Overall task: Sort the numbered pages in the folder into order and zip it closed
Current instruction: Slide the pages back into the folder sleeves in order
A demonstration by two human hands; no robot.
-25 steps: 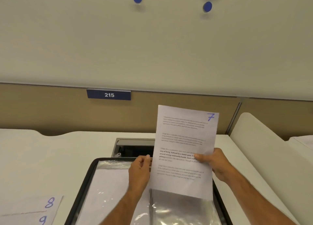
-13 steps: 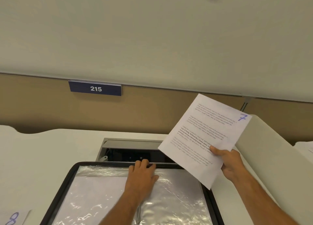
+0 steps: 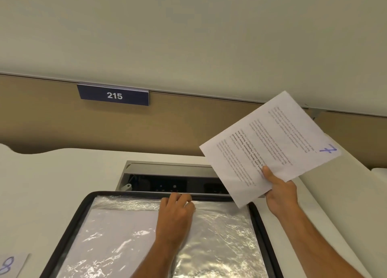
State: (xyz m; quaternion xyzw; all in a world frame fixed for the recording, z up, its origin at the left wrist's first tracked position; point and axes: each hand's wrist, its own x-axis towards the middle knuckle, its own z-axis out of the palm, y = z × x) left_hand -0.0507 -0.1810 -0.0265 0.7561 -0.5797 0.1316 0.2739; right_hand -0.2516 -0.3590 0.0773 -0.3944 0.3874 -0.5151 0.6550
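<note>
Nearest, page 8 (image 3: 9,265) lies on the desk (image 3: 52,183), well left of the left fingers. The open folder (image 3: 62,231) lies flat beneath the left hand (image 3: 174,215); its fingers (image 3: 178,198), curled and pressed together, rest on the top edge of a plastic sleeve (image 3: 219,236). The right hand (image 3: 280,192) pinches page 7 (image 3: 270,146), tilted, thumb on its lower edge, raised right of the folder. Beyond the left fingertips sits an open cable box (image 3: 167,179); farther, sign 215 (image 3: 114,95).
</note>
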